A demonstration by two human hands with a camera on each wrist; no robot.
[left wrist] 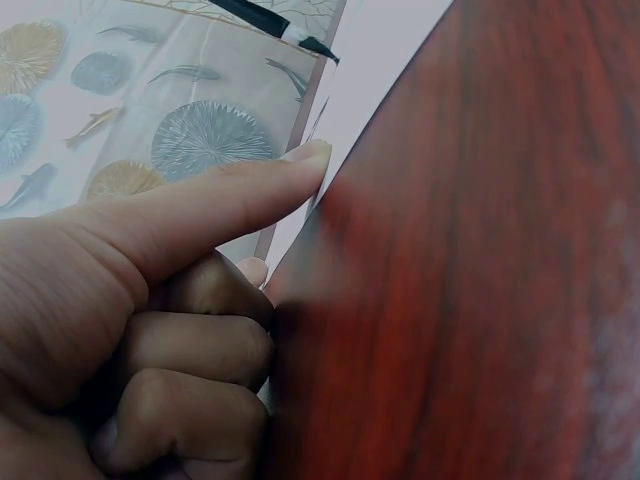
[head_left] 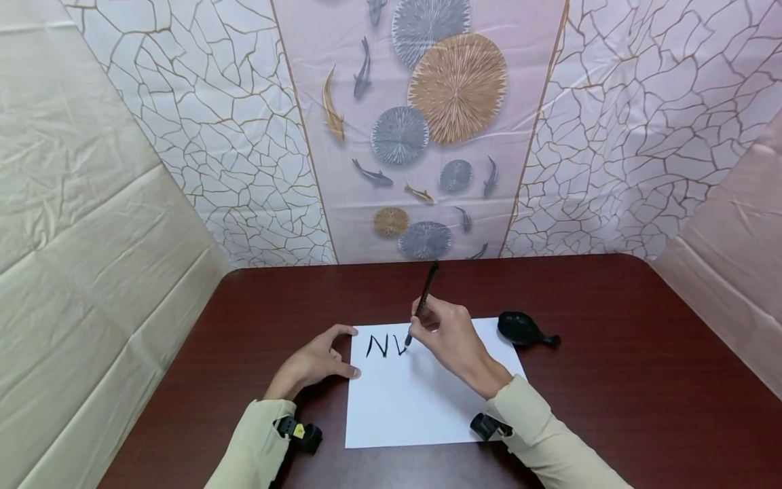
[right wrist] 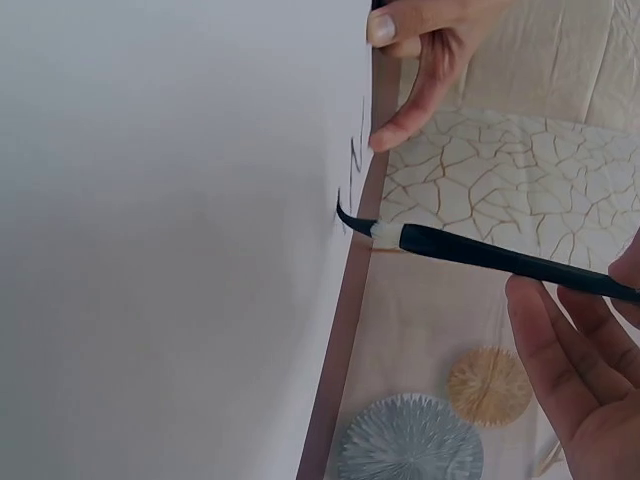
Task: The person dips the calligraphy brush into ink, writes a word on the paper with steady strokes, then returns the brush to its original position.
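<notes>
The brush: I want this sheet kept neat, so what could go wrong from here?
The brush has its tip bent against the sheet, so extra pressure could leave a blot. The left hand touches only the left edge, so the sheet might shift. The black dish sits at the upper right corner, where the right hand might bump it; whether it holds ink is unclear.

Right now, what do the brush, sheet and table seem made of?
Brush: likely hair or bristle tip, since it curves; smooth dark handle, perhaps lacquered wood or plastic. Sheet: probably paper, matte white, thin. Table: streaked red-brown grain, soft sheen; wood or wood-look laminate, can't tell.
</notes>
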